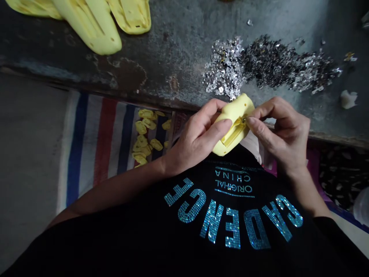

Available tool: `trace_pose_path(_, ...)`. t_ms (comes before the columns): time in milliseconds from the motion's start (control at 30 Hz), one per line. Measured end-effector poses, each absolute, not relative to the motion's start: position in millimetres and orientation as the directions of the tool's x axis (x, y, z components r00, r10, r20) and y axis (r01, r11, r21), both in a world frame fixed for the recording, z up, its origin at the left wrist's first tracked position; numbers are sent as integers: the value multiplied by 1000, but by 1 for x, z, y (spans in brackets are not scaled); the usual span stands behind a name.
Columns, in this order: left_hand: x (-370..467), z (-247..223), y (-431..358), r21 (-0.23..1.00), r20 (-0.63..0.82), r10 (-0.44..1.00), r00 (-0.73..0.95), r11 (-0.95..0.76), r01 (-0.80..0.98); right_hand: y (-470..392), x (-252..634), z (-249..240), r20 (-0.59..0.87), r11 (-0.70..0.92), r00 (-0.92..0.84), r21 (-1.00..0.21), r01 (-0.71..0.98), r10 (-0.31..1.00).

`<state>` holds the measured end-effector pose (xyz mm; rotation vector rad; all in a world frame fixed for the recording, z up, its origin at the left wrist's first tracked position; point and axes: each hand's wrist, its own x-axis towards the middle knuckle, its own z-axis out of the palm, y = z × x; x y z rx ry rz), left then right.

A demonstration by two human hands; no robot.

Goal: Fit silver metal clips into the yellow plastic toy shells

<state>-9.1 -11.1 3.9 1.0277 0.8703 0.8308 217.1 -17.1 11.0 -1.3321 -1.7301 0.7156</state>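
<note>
Held in front of my chest, a yellow plastic shell [235, 109] has its hollow side with a long slot facing up. My left hand [198, 134] grips its left side, thumb on top. At the shell's right edge, the thumb and forefinger of my right hand [279, 130] pinch a small metal piece [243, 120] against the inside of the slot. Most of that piece is hidden by the fingertips. Just beyond the shell, a heap of small shiny metal clips [226, 65] lies on the worktable, with a darker pile of small metal parts [268, 61] beside it.
More yellow shells [98, 30] lie at the far left of the worn metal table [173, 50]. Below the table edge, several yellow pieces [142, 144] rest on a striped sheet [95, 134]. A whitish scrap [348, 99] sits at the right.
</note>
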Motion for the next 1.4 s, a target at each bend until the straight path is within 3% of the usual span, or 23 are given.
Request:
trace_pose_path(300,-6,-1,-10,881,-256,855,451,398,-255,-19,220,6,254,265,-84,-870,415,964)
trace_pose_path(600,-4,1,-10,889,-243,868,432,377,-259,-20,219,8,286,293,-98,-793,534,953)
trace_pose_path(900,-2,7,-9,926,-223,878,423,326,-188,-20,220,10,321,319,-92,-786,530,943)
trace_pose_path(1133,-2,7,-10,919,-224,871,438,339,-204,-15,216,9,334,322,-48,-851,415,941)
trace_pose_path(1400,0,8,-9,920,-248,868,431,350,-175,-16,216,5,329,309,-61,-785,536,942)
